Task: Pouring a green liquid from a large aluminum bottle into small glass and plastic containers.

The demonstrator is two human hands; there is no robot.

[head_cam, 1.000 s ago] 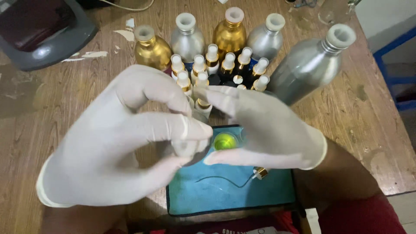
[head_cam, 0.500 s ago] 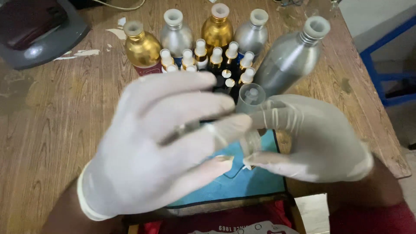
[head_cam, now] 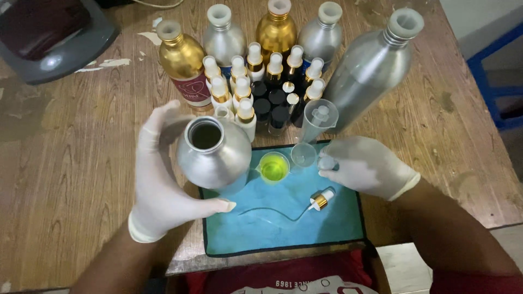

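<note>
My left hand (head_cam: 163,185), in a white glove, grips an open round silver metal bottle (head_cam: 213,155) that stands at the left edge of a blue mat (head_cam: 283,231). My gloved right hand (head_cam: 368,166) rests on the mat's right side and pinches a small whitish cap (head_cam: 327,162) in its fingertips. Between the hands stand a small glass bottle of yellow-green liquid (head_cam: 273,167) and a small clear cup (head_cam: 303,154). A gold-collared spray pump (head_cam: 321,200) with its thin tube lies on the mat.
Behind the mat stand a clear measuring cylinder (head_cam: 318,117), a cluster of small spray bottles (head_cam: 261,76), gold bottles (head_cam: 182,60) and silver bottles (head_cam: 223,35), and a tall silver bottle (head_cam: 376,65). A grey device (head_cam: 49,38) sits far left; a blue chair (head_cam: 498,71) is beyond the wooden table's right edge.
My hands, held together over the mat before, have parted. The left now holds the open silver bottle; the right has drawn back to the right with the small cap.
</note>
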